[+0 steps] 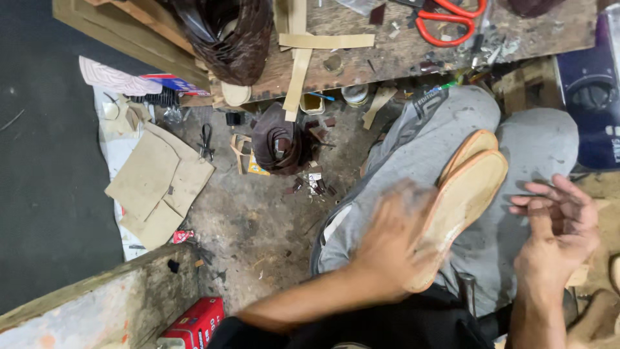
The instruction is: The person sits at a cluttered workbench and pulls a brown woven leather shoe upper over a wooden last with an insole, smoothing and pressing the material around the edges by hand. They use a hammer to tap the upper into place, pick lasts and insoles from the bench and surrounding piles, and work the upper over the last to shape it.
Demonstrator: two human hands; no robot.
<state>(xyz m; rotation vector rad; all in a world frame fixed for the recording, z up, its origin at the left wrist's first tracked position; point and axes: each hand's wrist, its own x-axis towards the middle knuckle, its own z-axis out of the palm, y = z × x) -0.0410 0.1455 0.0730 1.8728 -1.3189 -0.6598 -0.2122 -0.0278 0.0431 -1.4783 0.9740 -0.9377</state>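
Observation:
My left hand (395, 239), blurred by motion, grips the near end of a pair of tan leather shoe soles (468, 187) stacked together. The soles rest on my lap, over grey trousers (420, 139), with their far ends pointing away from me. My right hand (558, 223) hovers to the right of the soles with its fingers spread and nothing in it.
A worn wooden workbench (400, 52) runs across the top with orange-handled scissors (449, 18), leather strips and a dark leather piece (226, 32). On the dirty floor lie cardboard patterns (158, 184), a dark bag (281, 142), small black pliers (206, 139) and a red box (194, 323).

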